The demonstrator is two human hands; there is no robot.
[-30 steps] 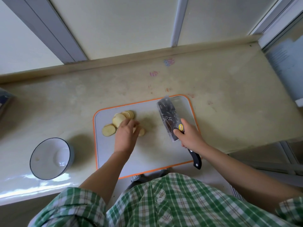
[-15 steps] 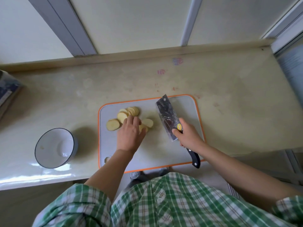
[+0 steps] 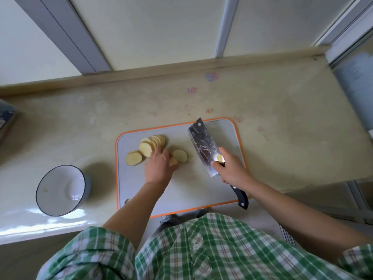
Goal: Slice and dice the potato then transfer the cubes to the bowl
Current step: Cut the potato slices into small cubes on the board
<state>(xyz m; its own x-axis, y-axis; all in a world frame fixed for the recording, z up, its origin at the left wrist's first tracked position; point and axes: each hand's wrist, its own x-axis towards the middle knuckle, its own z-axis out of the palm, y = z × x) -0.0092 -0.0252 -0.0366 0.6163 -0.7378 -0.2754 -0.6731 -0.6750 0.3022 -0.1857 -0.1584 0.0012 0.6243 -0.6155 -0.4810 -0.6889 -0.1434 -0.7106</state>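
Several round potato slices [image 3: 150, 147] lie on the grey, orange-rimmed cutting board [image 3: 187, 190], some fanned in a row, one apart at the left and one at the right. My left hand [image 3: 159, 166] lies over the slices in the middle, fingers on them; whether they curl round a slice is hidden. My right hand [image 3: 232, 168] grips the cleaver [image 3: 203, 146] at the top of its black handle. The blade lies nearly flat above the board's right part, pointing away from me. A white bowl [image 3: 60, 190] with a dark rim stands left of the board, nothing in it.
The beige counter [image 3: 282, 122] runs wide to the right and behind the board, ending at a low ledge under the window frames. A dark object [image 3: 6, 122] sits at the far left edge. The counter's front edge is just below the board.
My left hand has shifted over the slices, and one slice now lies apart to the right of it. The cleaver stays in my right hand in about the same place; the camera moved a little.
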